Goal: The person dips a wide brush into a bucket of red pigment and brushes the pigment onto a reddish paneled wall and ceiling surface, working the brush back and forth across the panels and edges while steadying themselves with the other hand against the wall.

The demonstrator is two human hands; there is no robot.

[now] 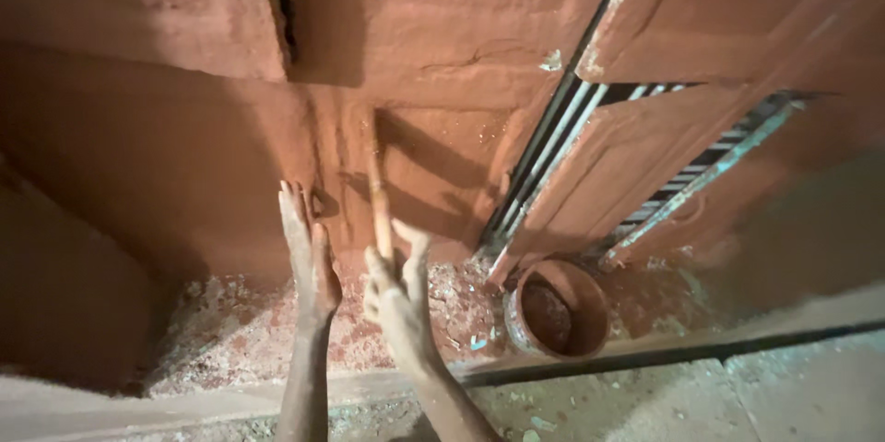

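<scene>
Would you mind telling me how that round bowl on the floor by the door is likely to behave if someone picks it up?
The round bowl holds a dark load, so it is probably heavy for its size. Its rim looks smeared with reddish mud, so it may be slippery. Being wide and low on the floor, it seems unlikely to tip.

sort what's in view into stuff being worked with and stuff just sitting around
In use:
- left hand, flat on the reddish-brown mud wall
- right hand, grip on a thin mud-coated stick

Lying about:
- round mud-smeared bowl
- barred metal door
- pale debris on the floor
</scene>
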